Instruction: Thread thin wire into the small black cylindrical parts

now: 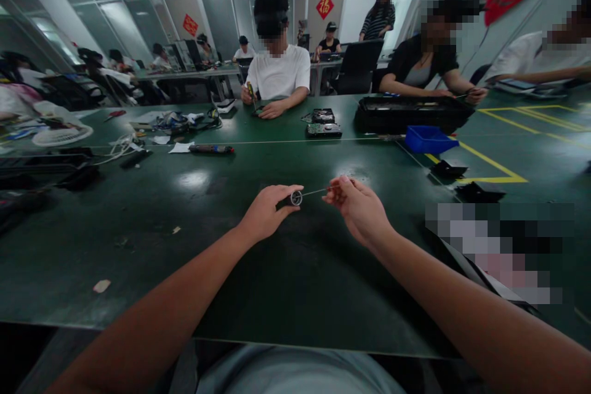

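Note:
Between the thumb and fingers of my left hand (266, 214) is a small round part (296, 198) with a silver rim and a dark inside. My right hand (359, 209) is closed in a pinch on a thin metal rod (314, 192). The rod points left, and its far end meets the round part; whether it goes inside I cannot tell. Both hands are over the middle of the green table (295, 283). The part's exact kind is too small to make out.
Beyond my hands lie a pen-shaped electric screwdriver (211, 149), hard drives (324, 130) and a blue bin (430, 139). Black plastic pieces (480, 192) and a long black casing (413, 114) are on the right. A co-worker (277, 68) sits opposite with a screwdriver. Cables (180, 121) lie back left.

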`<control>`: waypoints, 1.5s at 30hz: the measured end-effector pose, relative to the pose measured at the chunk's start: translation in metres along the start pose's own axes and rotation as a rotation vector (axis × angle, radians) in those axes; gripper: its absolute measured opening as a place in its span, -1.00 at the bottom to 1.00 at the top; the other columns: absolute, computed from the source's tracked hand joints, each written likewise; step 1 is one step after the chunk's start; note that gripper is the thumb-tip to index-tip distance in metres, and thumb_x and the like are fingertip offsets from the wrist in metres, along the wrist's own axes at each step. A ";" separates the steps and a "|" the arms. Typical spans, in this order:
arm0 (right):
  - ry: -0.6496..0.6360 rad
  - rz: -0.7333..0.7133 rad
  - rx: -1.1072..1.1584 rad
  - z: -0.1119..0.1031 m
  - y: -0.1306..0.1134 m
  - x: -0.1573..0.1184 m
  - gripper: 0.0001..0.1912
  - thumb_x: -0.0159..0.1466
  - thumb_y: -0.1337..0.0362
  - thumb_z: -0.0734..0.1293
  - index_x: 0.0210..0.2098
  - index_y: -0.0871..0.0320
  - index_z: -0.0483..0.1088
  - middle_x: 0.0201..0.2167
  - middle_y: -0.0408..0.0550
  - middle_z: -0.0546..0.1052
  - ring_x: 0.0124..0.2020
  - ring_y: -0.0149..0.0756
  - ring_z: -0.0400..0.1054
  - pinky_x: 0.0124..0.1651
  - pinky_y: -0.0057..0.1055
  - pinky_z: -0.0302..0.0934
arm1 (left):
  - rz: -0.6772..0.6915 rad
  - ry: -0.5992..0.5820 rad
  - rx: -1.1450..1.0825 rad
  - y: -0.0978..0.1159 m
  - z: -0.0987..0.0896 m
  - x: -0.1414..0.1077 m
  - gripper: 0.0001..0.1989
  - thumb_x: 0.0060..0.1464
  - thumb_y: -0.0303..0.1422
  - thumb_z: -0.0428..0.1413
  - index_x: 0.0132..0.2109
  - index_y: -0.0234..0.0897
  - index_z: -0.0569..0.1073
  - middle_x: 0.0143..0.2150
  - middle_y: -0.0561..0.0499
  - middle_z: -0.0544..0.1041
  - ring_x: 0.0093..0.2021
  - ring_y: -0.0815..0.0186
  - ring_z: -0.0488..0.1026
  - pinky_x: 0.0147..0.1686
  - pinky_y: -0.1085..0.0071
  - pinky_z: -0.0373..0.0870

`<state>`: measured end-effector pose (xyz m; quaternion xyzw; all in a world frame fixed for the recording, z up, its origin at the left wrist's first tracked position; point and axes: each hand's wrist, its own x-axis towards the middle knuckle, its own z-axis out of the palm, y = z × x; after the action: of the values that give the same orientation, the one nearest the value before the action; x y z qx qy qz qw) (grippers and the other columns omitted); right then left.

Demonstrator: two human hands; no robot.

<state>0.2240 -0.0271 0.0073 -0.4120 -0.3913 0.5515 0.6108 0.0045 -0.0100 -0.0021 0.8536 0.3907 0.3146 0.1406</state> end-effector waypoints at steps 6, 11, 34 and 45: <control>0.096 0.009 -0.131 -0.003 0.004 0.001 -0.74 0.23 0.05 0.39 -0.41 0.11 0.42 -0.49 -0.16 0.42 -0.47 -0.37 0.29 -0.29 -0.33 0.32 | 0.050 -0.096 0.103 -0.003 -0.001 0.003 -0.60 0.25 -0.36 0.16 0.21 -0.10 0.41 0.11 -0.02 0.55 0.11 0.17 0.44 0.15 0.07 0.26; 0.089 -0.108 -0.207 -0.005 0.007 0.000 -0.71 0.26 -0.01 0.35 -0.31 0.10 0.41 -0.41 -0.14 0.46 -0.38 -0.33 0.36 -0.23 -0.31 0.34 | -0.013 -0.120 0.097 0.000 0.000 0.002 -0.57 0.26 -0.30 0.15 0.25 -0.11 0.38 0.13 -0.02 0.54 0.10 0.18 0.43 0.18 0.09 0.26; -0.057 -0.408 -0.714 -0.002 -0.010 -0.014 -0.81 0.34 0.14 0.27 -0.24 0.11 0.44 -0.41 -0.10 0.52 -0.39 -0.29 0.39 -0.32 -0.34 0.22 | -0.135 -0.061 0.038 0.002 0.002 0.000 -0.60 0.18 -0.28 0.22 0.15 -0.18 0.47 0.02 -0.06 0.57 0.00 0.13 0.47 0.05 0.15 0.36; -0.087 -0.360 -0.800 0.000 -0.013 -0.018 -0.72 0.41 0.07 0.17 -0.20 0.08 0.42 -0.55 -0.18 0.39 -0.53 -0.32 0.30 -0.43 -0.35 0.12 | -0.115 -0.089 0.027 0.000 0.002 -0.001 -0.62 0.21 -0.28 0.19 0.16 -0.19 0.46 0.06 -0.06 0.57 0.05 0.14 0.47 0.09 0.12 0.33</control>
<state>0.2271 -0.0455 0.0195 -0.5180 -0.6648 0.2581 0.4724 0.0056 -0.0107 -0.0039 0.8449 0.4365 0.2622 0.1641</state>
